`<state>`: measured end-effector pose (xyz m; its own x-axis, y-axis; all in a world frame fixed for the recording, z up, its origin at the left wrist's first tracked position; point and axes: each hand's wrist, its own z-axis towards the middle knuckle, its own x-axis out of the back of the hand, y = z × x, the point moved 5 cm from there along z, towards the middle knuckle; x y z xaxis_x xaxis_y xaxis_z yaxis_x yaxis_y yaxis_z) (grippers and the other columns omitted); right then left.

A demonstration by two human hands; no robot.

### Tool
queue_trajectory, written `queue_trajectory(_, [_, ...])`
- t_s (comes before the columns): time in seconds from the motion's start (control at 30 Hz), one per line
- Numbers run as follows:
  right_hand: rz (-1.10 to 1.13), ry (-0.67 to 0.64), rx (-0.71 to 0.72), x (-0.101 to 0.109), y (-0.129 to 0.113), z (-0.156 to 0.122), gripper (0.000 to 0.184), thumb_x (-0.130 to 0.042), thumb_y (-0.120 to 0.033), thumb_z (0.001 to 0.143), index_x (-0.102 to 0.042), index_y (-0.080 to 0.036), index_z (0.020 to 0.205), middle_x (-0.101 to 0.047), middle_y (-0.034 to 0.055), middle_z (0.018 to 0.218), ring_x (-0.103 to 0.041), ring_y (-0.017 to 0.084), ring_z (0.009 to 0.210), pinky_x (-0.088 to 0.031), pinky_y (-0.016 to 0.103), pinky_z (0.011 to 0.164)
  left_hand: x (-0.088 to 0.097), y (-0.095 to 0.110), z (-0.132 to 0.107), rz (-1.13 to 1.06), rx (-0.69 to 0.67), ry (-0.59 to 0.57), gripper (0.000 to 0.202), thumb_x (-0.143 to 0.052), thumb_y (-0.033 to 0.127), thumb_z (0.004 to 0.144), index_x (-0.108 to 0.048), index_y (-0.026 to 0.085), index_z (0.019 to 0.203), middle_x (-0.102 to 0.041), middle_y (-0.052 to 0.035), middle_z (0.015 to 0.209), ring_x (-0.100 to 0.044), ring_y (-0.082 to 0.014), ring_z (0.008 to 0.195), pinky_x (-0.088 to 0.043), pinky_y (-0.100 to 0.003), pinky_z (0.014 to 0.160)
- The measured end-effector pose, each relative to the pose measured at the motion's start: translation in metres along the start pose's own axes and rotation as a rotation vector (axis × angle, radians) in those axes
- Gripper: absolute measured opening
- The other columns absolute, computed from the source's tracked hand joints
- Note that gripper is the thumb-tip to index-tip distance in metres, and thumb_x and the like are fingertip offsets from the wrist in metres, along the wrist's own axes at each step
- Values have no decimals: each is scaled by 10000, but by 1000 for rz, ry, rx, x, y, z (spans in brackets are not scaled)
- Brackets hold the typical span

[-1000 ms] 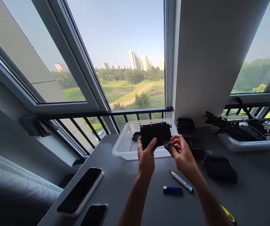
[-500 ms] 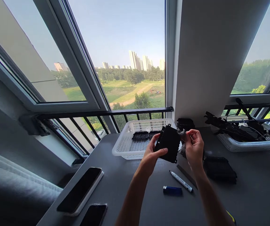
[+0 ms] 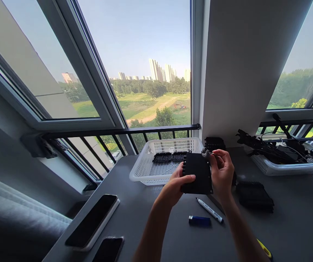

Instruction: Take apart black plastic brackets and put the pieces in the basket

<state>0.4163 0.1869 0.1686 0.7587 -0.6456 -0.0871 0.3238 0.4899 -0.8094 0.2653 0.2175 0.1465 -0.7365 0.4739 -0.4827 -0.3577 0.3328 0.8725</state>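
A flat black plastic part (image 3: 197, 174) with toothed edges is held up over the table by my left hand (image 3: 176, 182), its thumb lying across the face and the fingers behind. My right hand (image 3: 223, 173) is at the part's upper right corner. Between its thumb and fingertips it pinches a small grey wad (image 3: 206, 153), perhaps cloth or steel wool, against that corner. Behind the part stands a white plastic basket (image 3: 142, 171) with similar black parts (image 3: 162, 157) inside.
A white marker (image 3: 210, 210) and a blue lighter (image 3: 199, 221) lie in front. Two phones (image 3: 93, 220) (image 3: 109, 249) are at the left edge. More black parts (image 3: 255, 195) sit on the right, near a second white basket (image 3: 287, 169) of cables. A yellow tool (image 3: 264, 249) lies at the bottom.
The black part has turned more upright and sunk slightly. My right hand has moved a little left with the grey wad, still at the upper right corner.
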Motion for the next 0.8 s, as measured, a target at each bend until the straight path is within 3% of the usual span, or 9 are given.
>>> queue_trajectory(0.1, [-139,-104,86,-4,-5,-1,200,-518,-343,915,-635,-210,1007,-655,65,980,-626,200,898,-494,345,821,0,-1,2,18,-57,150,579,-826,212,575,-589,164,1100,-706,-83,958,-669,-219,826,-522,-339,797])
queue_trajectory(0.2, [-210,-178,102,-5,-7,0,225,-535,-342,902,-668,-214,1031,-677,68,1011,-630,209,933,-488,350,845,-1,2,1,22,-100,211,584,-845,238,559,-602,147,1082,-714,-72,897,-671,-216,811,-524,-359,826])
queue_trajectory(0.3, [-162,-187,-2,-1,-2,3,262,-590,-404,859,-691,-191,972,-701,63,911,-650,199,810,-513,313,728,-2,5,0,37,-98,208,569,-850,257,563,-621,142,1071,-720,-67,865,-678,-225,826,-527,-372,844])
queue_trajectory(0.5, [-116,-21,-123,11,2,4,289,-640,-439,796,-694,-159,843,-684,36,707,-614,158,588,-470,252,532,-3,6,0,107,-143,209,543,-833,296,605,-625,145,1083,-719,-95,999,-675,-246,909,-539,-367,845])
queue_trajectory(0.6, [-144,-75,-108,7,1,2,257,-622,-404,814,-703,-167,870,-699,37,737,-634,169,620,-484,262,571,-5,5,-1,180,-164,186,521,-829,301,614,-628,149,1070,-719,-90,998,-677,-229,879,-546,-346,818])
queue_trajectory(0.73, [-221,-109,22,5,-7,1,254,-581,-333,852,-716,-180,1005,-719,56,904,-655,192,805,-493,290,734,-6,5,-1,261,-211,188,467,-822,309,624,-637,153,1024,-721,-65,941,-672,-204,845,-546,-316,796])
queue_trajectory(0.8, [-249,-144,73,4,-13,1,253,-553,-311,874,-719,-181,1014,-706,45,865,-634,174,761,-479,274,702,-6,6,-1,272,-228,197,462,-822,315,622,-640,150,1013,-719,-63,931,-671,-199,834,-547,-310,787])
